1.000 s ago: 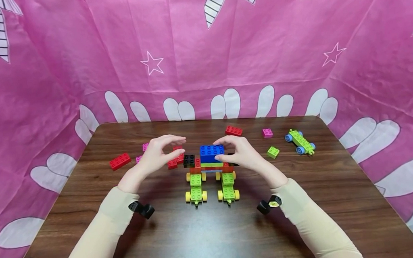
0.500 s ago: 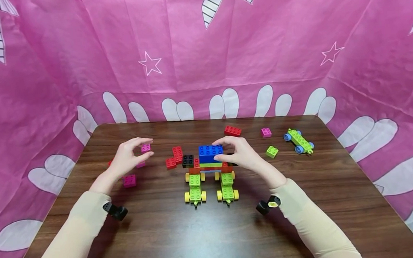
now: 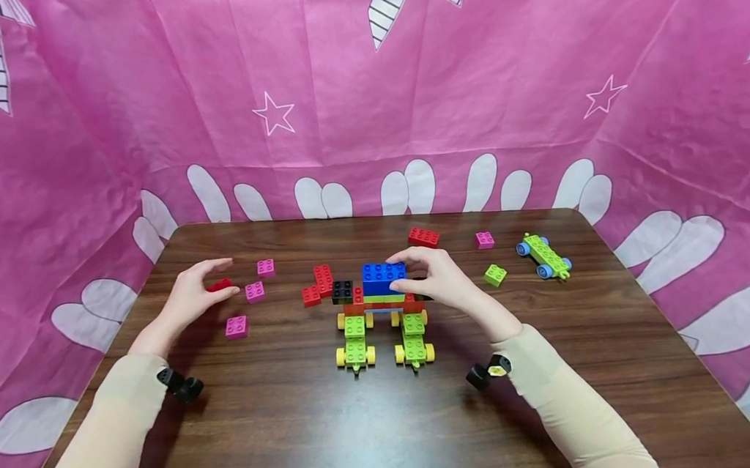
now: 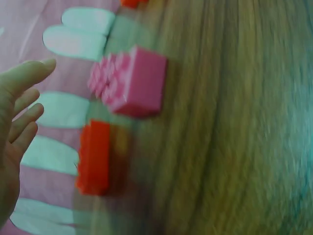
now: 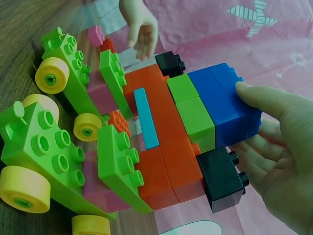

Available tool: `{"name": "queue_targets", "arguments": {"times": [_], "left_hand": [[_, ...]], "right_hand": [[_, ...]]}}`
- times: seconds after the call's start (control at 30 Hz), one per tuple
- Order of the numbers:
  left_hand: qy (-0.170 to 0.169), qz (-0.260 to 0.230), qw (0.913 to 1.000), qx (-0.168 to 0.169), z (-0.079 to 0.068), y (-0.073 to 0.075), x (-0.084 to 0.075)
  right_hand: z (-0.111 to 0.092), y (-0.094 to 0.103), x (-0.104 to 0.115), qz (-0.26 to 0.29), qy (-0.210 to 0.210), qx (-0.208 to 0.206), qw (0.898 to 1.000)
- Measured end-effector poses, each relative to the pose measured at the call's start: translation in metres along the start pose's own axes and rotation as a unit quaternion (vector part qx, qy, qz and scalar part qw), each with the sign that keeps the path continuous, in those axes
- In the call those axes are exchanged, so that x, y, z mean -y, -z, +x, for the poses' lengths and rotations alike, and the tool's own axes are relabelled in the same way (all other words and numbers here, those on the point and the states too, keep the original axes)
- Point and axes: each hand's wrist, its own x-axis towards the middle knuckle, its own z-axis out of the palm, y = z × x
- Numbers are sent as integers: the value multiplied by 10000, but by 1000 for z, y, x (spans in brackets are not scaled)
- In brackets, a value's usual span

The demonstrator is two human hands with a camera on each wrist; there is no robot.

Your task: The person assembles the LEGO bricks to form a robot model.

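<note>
My left hand (image 3: 188, 296) is at the table's left side, thumb and fingers apart around a red brick (image 3: 219, 284), which partly shows between them. In the left wrist view that red brick (image 4: 95, 159) stands clear of the fingers. With my right hand (image 3: 434, 273) I pinch the blue bricks (image 3: 378, 274) atop a build in the middle of the table. Under the blue sit lime bricks (image 5: 193, 105), red bricks (image 5: 166, 142) and black bricks (image 5: 222, 178) at the sides. Its two lime wheeled bases (image 3: 356, 351) have yellow wheels (image 5: 24, 190).
Pink bricks (image 3: 237, 326) lie right of my left hand. Loose red bricks (image 3: 323, 281) are left of the build. Behind it lies another red brick (image 3: 424, 237); to the right are a pink brick (image 3: 484, 240), a lime brick (image 3: 495, 275) and a blue-wheeled lime base (image 3: 546, 256).
My left hand has moved left, away from the build, past the pink bricks to the red brick. My right hand has stayed on the blue bricks.
</note>
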Motion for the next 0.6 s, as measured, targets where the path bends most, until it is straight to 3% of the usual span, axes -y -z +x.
{"name": "queue_targets", "arguments": {"times": [0.37, 0.6], "left_hand": [[679, -205, 9965, 431, -11, 0, 31], [879, -118, 9938, 664, -14, 1, 40]], "right_hand": [[0, 0, -1, 43, 23, -3, 10000], [0, 0, -1, 23, 80, 15, 10000]]}}
